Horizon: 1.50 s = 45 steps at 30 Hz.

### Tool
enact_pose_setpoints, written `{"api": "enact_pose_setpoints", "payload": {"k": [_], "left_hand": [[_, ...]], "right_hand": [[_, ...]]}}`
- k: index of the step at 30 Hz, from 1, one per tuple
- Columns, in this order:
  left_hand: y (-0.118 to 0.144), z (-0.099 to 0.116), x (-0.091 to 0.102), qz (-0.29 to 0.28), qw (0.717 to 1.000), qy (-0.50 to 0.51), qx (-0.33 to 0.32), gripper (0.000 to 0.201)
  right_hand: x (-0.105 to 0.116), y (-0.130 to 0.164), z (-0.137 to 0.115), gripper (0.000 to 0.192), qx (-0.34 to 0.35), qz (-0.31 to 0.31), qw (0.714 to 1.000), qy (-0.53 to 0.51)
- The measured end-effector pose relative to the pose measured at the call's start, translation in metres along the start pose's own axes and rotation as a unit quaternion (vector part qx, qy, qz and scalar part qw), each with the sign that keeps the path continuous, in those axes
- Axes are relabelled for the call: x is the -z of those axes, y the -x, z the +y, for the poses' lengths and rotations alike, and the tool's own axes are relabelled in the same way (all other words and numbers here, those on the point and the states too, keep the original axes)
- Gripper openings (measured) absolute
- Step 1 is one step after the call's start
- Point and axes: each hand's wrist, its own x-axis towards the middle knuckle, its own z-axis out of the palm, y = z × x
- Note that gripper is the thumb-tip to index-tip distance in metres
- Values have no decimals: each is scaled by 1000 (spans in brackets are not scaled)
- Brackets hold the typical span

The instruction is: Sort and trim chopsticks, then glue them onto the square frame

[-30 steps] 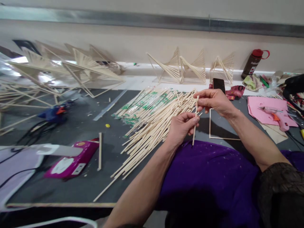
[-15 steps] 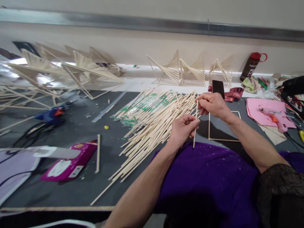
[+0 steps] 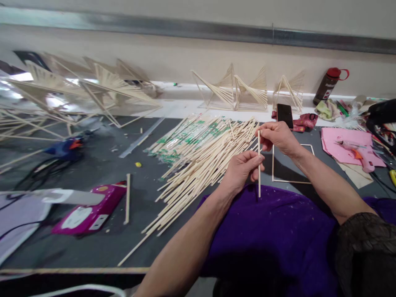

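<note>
Between both hands (image 3: 260, 154), unmarked stick (image 3: 259, 173)

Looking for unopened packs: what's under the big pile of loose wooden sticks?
Under the pile of loose wooden sticks, green-printed clear wrappers poke out at its far left edge. Whether more lie beneath is hidden.

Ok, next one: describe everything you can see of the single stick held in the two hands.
The stick is thin, straight and pale, apparently bare wood or bamboo. It stands almost upright over the purple cloth. The right hand pinches it near the top end, the left hand grips it around the middle, and the lower end hangs free. The stick pile lies just left.
</note>
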Motion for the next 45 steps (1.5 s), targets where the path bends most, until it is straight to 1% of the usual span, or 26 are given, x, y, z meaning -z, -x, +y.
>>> {"api": "enact_pose_setpoints", "payload": {"k": [4, 8, 11, 17, 22, 27, 30, 33, 35, 37, 40, 43, 45], "left_hand": [[-1, 2, 1, -22, 999, 37, 11, 34], [-2, 2, 3, -23, 999, 43, 14, 33], [-2, 0, 3, -23, 999, 42, 14, 33], [-2, -2, 2, -19, 999, 30, 17, 34], [-2, -1, 1, -23, 999, 29, 26, 34], [0, -2, 1, -35, 998, 28, 34, 34], [1, -2, 2, -46, 998, 37, 31, 34], [1, 0, 5, -62, 996, 54, 31, 33], [1, 1, 8, -82, 993, 68, 44, 34], [1, 2, 9, -101, 990, 77, 60, 36], [2, 3, 8, -116, 988, 69, 74, 37], [1, 1, 8, -109, 989, 52, 84, 36], [0, -1, 8, -96, 990, 41, 92, 35]], "right_hand": [[6, -4, 4, 11, -12, -45, 996, -73], [13, -6, 8, 17, -12, -72, 993, -92], [14, -6, 8, 18, -7, -72, 994, -84], [11, -4, 1, 9, -3, -61, 997, -55], [11, -3, -4, 4, -15, -63, 997, -35], [10, -2, -7, 10, -18, -54, 998, -8], [10, -3, -4, 12, -10, -61, 998, -21], [10, -5, 2, 7, 12, -74, 996, -51], [10, -7, 4, 5, 24, -79, 995, -59], [13, -8, 5, 4, 31, -70, 996, -51], [23, -13, 1, 9, 57, -23, 998, -30], [40, -18, -4, 20, 101, 33, 994, -9], [56, -20, -8, 27, 123, 68, 990, 24]]}}
